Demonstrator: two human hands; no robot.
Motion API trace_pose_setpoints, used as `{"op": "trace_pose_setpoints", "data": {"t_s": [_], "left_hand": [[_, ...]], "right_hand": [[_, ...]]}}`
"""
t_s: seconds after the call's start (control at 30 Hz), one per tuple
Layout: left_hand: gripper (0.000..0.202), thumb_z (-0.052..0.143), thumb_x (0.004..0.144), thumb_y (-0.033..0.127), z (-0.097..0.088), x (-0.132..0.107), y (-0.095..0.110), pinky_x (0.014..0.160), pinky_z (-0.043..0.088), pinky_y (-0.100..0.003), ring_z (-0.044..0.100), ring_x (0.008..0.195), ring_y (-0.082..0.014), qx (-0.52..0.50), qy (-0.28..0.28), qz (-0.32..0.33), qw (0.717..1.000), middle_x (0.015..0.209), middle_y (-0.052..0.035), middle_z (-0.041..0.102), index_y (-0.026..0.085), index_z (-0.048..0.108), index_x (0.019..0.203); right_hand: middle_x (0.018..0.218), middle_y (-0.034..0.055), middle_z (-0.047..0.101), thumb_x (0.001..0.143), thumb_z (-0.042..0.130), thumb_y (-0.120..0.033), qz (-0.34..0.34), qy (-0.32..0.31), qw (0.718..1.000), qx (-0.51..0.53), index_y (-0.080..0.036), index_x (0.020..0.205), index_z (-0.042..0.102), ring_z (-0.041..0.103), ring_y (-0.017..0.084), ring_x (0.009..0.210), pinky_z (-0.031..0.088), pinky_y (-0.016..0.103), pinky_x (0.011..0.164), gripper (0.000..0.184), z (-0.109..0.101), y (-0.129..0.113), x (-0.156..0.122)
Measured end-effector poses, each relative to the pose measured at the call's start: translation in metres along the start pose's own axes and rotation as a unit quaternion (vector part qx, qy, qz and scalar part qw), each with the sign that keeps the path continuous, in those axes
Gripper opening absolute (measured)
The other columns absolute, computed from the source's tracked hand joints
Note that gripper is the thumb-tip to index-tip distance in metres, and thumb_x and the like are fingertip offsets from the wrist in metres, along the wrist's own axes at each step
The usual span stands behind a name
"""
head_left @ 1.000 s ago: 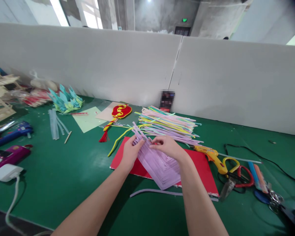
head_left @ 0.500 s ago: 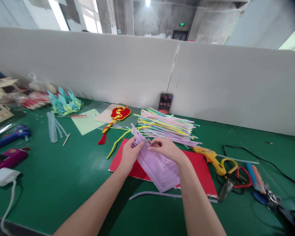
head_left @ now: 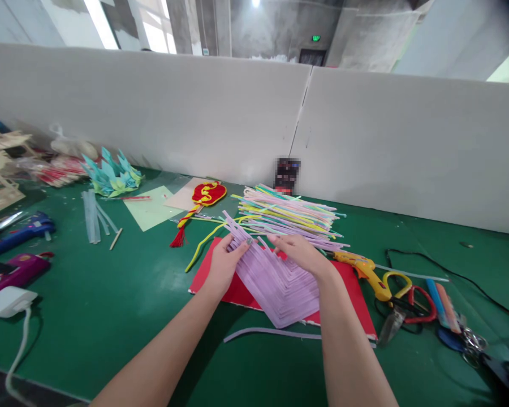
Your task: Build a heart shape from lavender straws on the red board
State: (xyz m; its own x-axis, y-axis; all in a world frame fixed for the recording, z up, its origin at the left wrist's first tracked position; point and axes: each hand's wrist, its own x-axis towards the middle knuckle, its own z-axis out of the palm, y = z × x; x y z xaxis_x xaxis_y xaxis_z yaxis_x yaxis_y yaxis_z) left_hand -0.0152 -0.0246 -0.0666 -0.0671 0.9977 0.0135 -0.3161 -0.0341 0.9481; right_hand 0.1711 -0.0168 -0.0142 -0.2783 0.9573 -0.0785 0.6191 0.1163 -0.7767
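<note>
A V-shaped piece of stacked purple strips point(head_left: 275, 288) lies on a red card point(head_left: 356, 299) on the green table. My left hand point(head_left: 225, 261) pinches the left arm of the purple piece near its upper end, thumb on top. My right hand point(head_left: 299, 252) rests on the piece's right arm with fingers curled over the strips. Whether it grips them is hard to see.
A heap of pastel strips point(head_left: 288, 217) lies just behind. A loose purple strip point(head_left: 271, 333) lies in front. A yellow glue gun point(head_left: 365, 268), scissors point(head_left: 407, 302) and pens are to the right. Glue guns point(head_left: 17, 234), glue sticks point(head_left: 93, 217) and paper crafts are at left.
My right hand moved from the centre of the V, near my left hand, out to the right arm of the purple piece. The left hand kept its hold.
</note>
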Motion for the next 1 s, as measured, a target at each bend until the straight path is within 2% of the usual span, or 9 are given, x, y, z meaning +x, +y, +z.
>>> {"op": "trace_pose_setpoints", "data": {"t_s": [0.13,0.23,0.33,0.43,0.53,0.67,0.77,1.0], "left_hand": [[0.035,0.078,0.062,0.031,0.0007,0.0021,-0.0005,0.074,0.051,-0.028,0.067,0.079,-0.0187,-0.027,0.024,0.002,0.999,0.089,-0.0043,0.072,0.016,0.068,0.092],[0.036,0.079,0.061,0.032,0.0011,0.0042,-0.0011,0.070,0.050,-0.025,0.066,0.075,-0.0167,-0.048,0.053,0.005,0.997,0.084,-0.0020,0.072,0.017,0.067,0.091],[0.040,0.075,0.066,0.040,0.0014,0.0050,0.0003,0.069,0.050,-0.024,0.066,0.076,-0.0160,-0.099,0.091,-0.002,0.991,0.085,-0.0013,0.071,0.019,0.066,0.099],[0.050,0.065,0.074,0.052,0.0017,0.0044,0.0024,0.071,0.052,-0.027,0.068,0.079,-0.0186,-0.165,0.060,-0.055,0.983,0.089,-0.0032,0.071,0.021,0.061,0.113],[0.047,0.067,0.072,0.050,0.0035,0.0032,0.0025,0.075,0.052,-0.029,0.068,0.086,-0.0212,-0.193,0.025,-0.107,0.975,0.095,-0.0058,0.072,0.018,0.064,0.106],[0.037,0.079,0.060,0.035,0.0072,0.0002,0.0002,0.080,0.051,-0.031,0.067,0.087,-0.0230,-0.157,0.018,-0.117,0.981,0.092,-0.0076,0.073,0.013,0.069,0.088],[0.039,0.082,0.055,0.029,0.0081,-0.0022,-0.0009,0.079,0.052,-0.034,0.068,0.080,-0.0226,-0.112,0.005,-0.110,0.988,0.087,-0.0075,0.073,0.013,0.070,0.088],[0.041,0.082,0.056,0.031,0.0077,-0.0048,-0.0009,0.079,0.052,-0.035,0.068,0.081,-0.0232,-0.046,0.003,-0.083,0.995,0.090,-0.0082,0.073,0.014,0.070,0.092]], "right_hand": [[0.064,-0.0021,0.044,0.067,0.064,-0.061,-0.060,-0.066,0.996,-0.021,-0.018,0.049,0.047,0.040,0.012,0.060,0.030,0.026,0.056,0.050,0.0018,-0.0061,-0.0040],[0.064,-0.0036,0.040,0.068,0.064,-0.058,-0.064,-0.086,0.994,-0.017,-0.018,0.049,0.042,0.036,0.010,0.058,0.028,0.026,0.055,0.050,0.0039,-0.0066,-0.0035],[0.061,-0.0042,0.037,0.073,0.062,-0.053,-0.047,-0.070,0.996,-0.012,-0.018,0.050,0.040,0.035,0.010,0.057,0.026,0.026,0.054,0.047,0.0037,-0.0063,-0.0025],[0.059,-0.0048,0.034,0.074,0.061,-0.049,-0.035,-0.053,0.998,-0.019,-0.019,0.050,0.035,0.032,0.009,0.056,0.024,0.026,0.054,0.047,0.0016,-0.0062,-0.0026],[0.058,-0.0051,0.032,0.074,0.061,-0.049,-0.042,-0.051,0.998,-0.022,-0.019,0.051,0.033,0.031,0.009,0.056,0.024,0.026,0.054,0.047,0.0005,-0.0053,-0.0029],[0.059,-0.0046,0.035,0.073,0.061,-0.053,-0.029,-0.071,0.997,-0.004,-0.019,0.052,0.037,0.033,0.010,0.057,0.025,0.025,0.053,0.046,0.0015,-0.0042,-0.0028],[0.059,-0.0046,0.035,0.073,0.061,-0.052,-0.025,-0.073,0.997,-0.009,-0.019,0.053,0.038,0.034,0.010,0.057,0.025,0.026,0.053,0.044,0.0022,-0.0045,-0.0028],[0.062,-0.0045,0.036,0.079,0.055,-0.048,-0.086,-0.035,0.996,-0.014,-0.019,0.057,0.040,0.034,0.011,0.061,0.027,0.026,0.058,0.039,0.0038,-0.0013,0.0011]]}}
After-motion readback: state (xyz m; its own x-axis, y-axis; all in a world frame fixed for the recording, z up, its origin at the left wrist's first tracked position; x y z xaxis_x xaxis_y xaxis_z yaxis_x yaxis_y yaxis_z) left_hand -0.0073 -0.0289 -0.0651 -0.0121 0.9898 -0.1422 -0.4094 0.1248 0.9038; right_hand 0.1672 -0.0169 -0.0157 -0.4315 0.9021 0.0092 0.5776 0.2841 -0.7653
